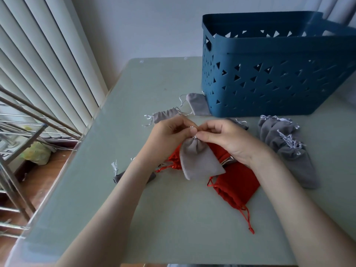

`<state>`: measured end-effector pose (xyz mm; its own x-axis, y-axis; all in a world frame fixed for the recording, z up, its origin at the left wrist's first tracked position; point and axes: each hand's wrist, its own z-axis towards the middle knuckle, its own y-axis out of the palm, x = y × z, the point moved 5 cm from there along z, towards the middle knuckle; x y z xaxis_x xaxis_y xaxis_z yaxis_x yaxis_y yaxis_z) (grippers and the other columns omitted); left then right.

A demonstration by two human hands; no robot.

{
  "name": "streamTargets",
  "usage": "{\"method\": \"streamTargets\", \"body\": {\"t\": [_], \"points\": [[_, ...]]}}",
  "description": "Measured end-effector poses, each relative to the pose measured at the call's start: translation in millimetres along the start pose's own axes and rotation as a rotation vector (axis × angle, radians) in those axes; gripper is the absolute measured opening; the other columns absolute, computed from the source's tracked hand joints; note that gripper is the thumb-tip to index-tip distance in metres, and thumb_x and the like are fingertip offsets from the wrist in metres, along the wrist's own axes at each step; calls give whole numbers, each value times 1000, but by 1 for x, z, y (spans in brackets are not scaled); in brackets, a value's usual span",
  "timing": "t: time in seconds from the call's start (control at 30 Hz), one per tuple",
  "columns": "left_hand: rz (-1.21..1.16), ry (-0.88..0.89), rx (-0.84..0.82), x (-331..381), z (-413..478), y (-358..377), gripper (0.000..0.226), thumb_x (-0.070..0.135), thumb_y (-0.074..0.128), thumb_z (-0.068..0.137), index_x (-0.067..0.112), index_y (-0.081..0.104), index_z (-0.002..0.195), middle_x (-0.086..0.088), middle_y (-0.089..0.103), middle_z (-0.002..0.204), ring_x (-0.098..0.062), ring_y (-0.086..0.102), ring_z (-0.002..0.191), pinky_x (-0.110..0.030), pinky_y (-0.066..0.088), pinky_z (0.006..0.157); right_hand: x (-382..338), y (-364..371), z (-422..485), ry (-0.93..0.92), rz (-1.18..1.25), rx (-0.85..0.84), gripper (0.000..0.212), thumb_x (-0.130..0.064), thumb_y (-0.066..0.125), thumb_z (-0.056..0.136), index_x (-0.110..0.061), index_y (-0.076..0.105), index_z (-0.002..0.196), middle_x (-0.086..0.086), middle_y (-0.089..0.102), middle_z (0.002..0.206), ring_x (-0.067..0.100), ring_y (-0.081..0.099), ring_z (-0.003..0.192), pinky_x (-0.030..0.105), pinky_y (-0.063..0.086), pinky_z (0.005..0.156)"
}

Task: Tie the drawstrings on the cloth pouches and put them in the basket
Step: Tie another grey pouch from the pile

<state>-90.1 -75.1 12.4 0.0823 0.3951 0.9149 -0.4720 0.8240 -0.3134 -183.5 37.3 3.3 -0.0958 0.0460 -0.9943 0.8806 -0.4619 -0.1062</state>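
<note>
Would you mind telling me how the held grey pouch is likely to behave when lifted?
The grey pouch is probably floppy: it drapes in soft folds below its gathered neck, pinched by the left hand and the right hand. It looks flat, so likely light. Its matte cloth seems unlikely to slip.

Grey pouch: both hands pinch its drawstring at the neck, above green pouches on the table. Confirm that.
One error: in the head view the left hand and right hand do pinch the drawstring at the neck of the grey pouch, but beneath it lie red pouches, not green.
</note>
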Motion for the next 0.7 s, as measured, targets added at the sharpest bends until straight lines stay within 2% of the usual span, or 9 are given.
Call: {"method": "streamTargets", "body": {"t": [0.07, 0.17, 0.23, 0.33, 0.43, 0.5, 0.57, 0.63, 0.7], "points": [[56, -38, 5, -2, 0, 0, 17, 11, 67, 86, 24, 67, 75, 8, 70, 77, 0, 61, 74, -17, 47, 75, -2, 0, 0, -16, -194, 49, 8, -11, 65, 87, -18, 67, 84, -6, 66, 71, 4, 59, 72, 17, 45, 72], [232, -73, 23, -4, 0, 1, 13, 15, 70, 83, 22, 64, 75, 13, 65, 70, 10, 53, 62, -7, 38, 63, 0, -1, 1, -49, -465, 157, 13, -19, 68, 85, -24, 61, 74, -10, 57, 65, 0, 48, 61, 23, 38, 63], [323, -92, 20, -5, 1, 0, 9, 17, 70, 84, 21, 65, 78, 16, 60, 67, 13, 50, 57, -5, 35, 58, -1, 1, 3, -78, -620, 217, 19, -21, 69, 83, -27, 57, 69, -10, 55, 62, 0, 46, 56, 27, 40, 62], [387, -92, -15, -3, 1, 0, 2, 17, 69, 85, 16, 68, 85, 13, 59, 68, 11, 50, 56, -4, 35, 57, 0, 3, 4, -91, -695, 253, 23, -25, 69, 83, -31, 54, 67, -9, 58, 64, 6, 52, 62, 35, 47, 69], [462, -57, -10, -2, 1, -1, 6, 15, 67, 86, 12, 68, 91, 2, 65, 75, 4, 53, 61, -4, 37, 60, 2, 3, 4, -61, -681, 235, 16, -29, 68, 86, -30, 57, 74, -7, 64, 72, 12, 59, 72, 36, 48, 74], [530, -22, 12, -3, 2, 3, 10, 15, 64, 87, 8, 67, 94, -4, 67, 79, -10, 59, 68, -9, 41, 63, 4, 3, 4, -40, -668, 221, 10, -30, 65, 88, -28, 60, 79, -5, 68, 78, 13, 61, 78, 34, 47, 76], [602, 41, 48, -6, 4, 10, 18, 17, 57, 89, 3, 64, 96, -12, 68, 83, -29, 63, 79, -32, 49, 71, 5, 2, 4, -32, -630, 228, 11, -28, 62, 89, -27, 60, 79, -6, 68, 77, 11, 61, 77, 31, 46, 74], [694, 129, 99, -5, 6, 17, 19, 13, 54, 87, -3, 60, 95, -21, 66, 83, -37, 62, 78, -41, 47, 66, 5, 0, 5, -25, -547, 247, 14, -22, 61, 90, -26, 61, 76, -9, 66, 73, 8, 58, 75, 27, 44, 72], [803, 251, 124, 1, 5, 23, 10, 3, 59, 80, -6, 58, 84, -23, 62, 72, -39, 60, 68, -41, 46, 56, 7, -1, 7, -22, -502, 252, 18, -18, 60, 90, -25, 61, 74, -11, 64, 70, 6, 58, 74, 25, 43, 73]]}}
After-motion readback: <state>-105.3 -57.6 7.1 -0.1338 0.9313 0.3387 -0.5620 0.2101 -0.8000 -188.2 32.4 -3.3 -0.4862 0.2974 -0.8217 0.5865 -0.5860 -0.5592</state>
